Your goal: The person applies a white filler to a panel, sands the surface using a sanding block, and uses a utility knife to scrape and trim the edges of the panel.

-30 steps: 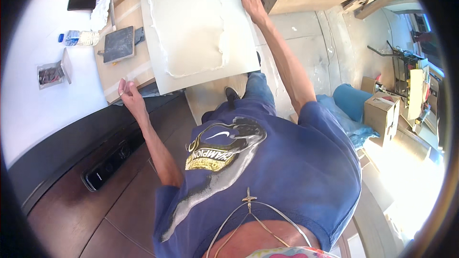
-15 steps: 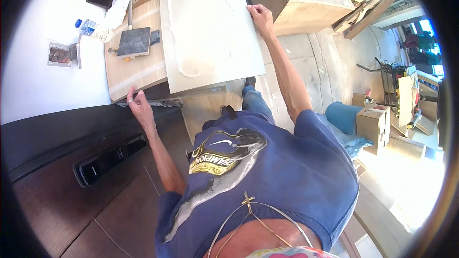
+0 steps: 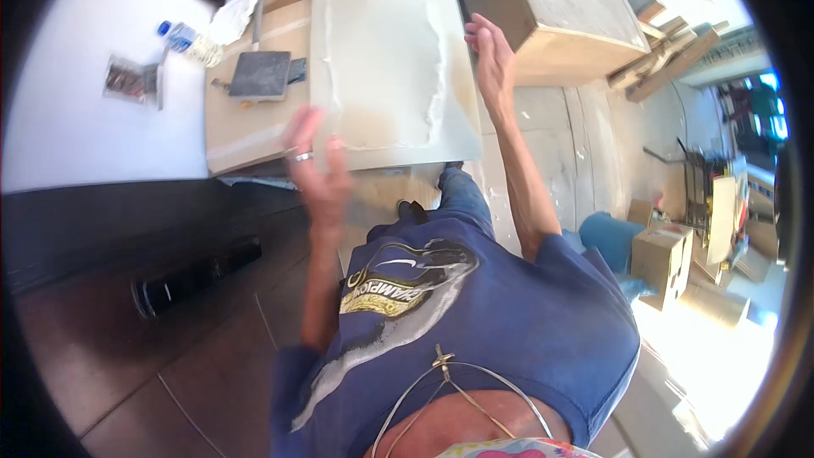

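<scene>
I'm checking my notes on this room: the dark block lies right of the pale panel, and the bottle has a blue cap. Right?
Not quite: the dark block lies left of the pale panel, as the head view shows; the bottle has a blue cap.

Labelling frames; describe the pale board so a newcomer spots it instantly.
Find the big wooden box, upper right of centre. Just left of it lies a large pale board. Unlike the tan wooden board on its other side, it carries a ragged white outline.
</scene>
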### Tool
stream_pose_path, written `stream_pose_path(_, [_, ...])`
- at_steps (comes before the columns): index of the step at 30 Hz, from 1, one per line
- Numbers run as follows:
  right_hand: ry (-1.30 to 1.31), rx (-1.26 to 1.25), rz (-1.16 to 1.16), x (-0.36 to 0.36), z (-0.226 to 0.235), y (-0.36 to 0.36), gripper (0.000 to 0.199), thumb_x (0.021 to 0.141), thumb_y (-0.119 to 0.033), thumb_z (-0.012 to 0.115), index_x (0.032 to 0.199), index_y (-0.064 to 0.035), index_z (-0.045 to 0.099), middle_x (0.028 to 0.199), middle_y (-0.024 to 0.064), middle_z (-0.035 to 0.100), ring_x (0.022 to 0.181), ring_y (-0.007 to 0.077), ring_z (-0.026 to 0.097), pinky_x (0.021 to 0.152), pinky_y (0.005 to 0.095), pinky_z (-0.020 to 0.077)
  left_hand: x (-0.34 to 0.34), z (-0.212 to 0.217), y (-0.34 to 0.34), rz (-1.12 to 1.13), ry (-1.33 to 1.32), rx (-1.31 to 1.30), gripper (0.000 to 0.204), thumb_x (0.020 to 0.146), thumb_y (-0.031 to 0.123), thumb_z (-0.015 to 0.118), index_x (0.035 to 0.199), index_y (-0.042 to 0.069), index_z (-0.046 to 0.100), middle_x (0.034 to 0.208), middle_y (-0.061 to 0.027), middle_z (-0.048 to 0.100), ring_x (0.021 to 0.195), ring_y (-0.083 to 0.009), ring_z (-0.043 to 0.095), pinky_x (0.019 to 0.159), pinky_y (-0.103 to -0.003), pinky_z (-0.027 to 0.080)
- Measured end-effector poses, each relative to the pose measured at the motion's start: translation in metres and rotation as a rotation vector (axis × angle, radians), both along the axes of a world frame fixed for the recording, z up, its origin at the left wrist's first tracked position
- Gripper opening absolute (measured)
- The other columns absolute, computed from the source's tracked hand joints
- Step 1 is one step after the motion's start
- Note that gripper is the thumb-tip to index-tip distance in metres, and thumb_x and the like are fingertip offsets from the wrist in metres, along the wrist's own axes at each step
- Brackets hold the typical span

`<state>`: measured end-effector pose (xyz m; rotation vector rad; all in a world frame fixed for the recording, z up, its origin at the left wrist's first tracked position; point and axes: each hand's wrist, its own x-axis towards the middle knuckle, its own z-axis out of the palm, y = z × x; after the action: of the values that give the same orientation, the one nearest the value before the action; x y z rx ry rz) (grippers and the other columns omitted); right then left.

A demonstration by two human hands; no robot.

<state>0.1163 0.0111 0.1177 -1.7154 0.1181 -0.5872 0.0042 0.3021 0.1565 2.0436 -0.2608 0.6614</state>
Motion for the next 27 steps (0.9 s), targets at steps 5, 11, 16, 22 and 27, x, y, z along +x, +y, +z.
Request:
stream_pose_path(5, [0.221, 0.894, 0.694, -0.088, 0.046, 0.074, 0.086, 0.106, -0.067, 0.028, 0.159, 0.0014, 0.032, 0.154, 0.0209, 0.048, 0.14, 0.0316, 0.049, 0.119, 0.0443, 0.0342, 0.023, 0.036, -0.107, -0.52, -0.396, 0.276, 0.053, 0.097, 0.037, 0.057, 0.14, 0.007, 0.059, 0.15, -0.0209, 0.052, 0.146, -0.0389, 0.042, 0.123, -0.058, 0.02])
stream_pose_path(11, [0.089, 0.854, 0.886, -0.093, 0.095, 0.054, 0.097, 0.101, -0.078, 0.017, 0.165, -0.0054, 0.019, 0.167, 0.022, 0.026, 0.151, 0.0387, 0.032, 0.124, 0.0491, 0.0214, 0.111, -0.008, -0.057, -0.176, -0.105, 0.212, 0.061, 0.109, 0.045, 0.033, 0.151, 0.003, 0.045, 0.154, -0.0216, 0.048, 0.146, -0.0353, 0.042, 0.124, -0.05, 0.023])
stream_pose_path(16, [-0.379, -0.399, 0.606, -0.037, 0.071, 0.047, 0.094, 0.101, -0.075, 0.02, 0.161, -0.0038, 0.034, 0.167, 0.019, 0.032, 0.156, 0.04, 0.023, 0.126, 0.0553, 0.0109, 0.119, 0.017, -0.131, -0.501, 0.142, -0.787, 0.061, 0.113, 0.042, 0.029, 0.156, -0.002, 0.035, 0.162, -0.0215, 0.035, 0.152, -0.0326, 0.032, 0.125, -0.044, 0.022])
stream_pose_path(22, [-0.285, -0.362, 0.419, 0.045, 0.034, 0.012, 0.06, 0.104, -0.044, 0.052, 0.15, -0.0067, 0.051, 0.151, 0.0232, 0.051, 0.142, 0.0423, 0.045, 0.119, 0.0546, 0.0289, 0.1, 0.075, -0.141, -0.631, 0.053, -0.643, 0.07, 0.103, 0.047, 0.057, 0.153, 0.0, 0.042, 0.162, -0.0223, 0.035, 0.152, -0.0331, 0.033, 0.125, -0.044, 0.023])
stream_pose_path(27, [-0.257, -0.447, 0.573, 0.096, -0.001, 0.064, 0.06, 0.087, -0.024, 0.079, 0.139, -0.0054, 0.057, 0.133, 0.0212, 0.064, 0.124, 0.0386, 0.06, 0.107, 0.0498, 0.0436, 0.161, 0.027, 0.002, 0.374, -0.04, 0.594, 0.079, 0.085, 0.048, 0.078, 0.149, 0.011, 0.051, 0.145, -0.0249, 0.055, 0.141, -0.0416, 0.046, 0.115, -0.051, 0.036])
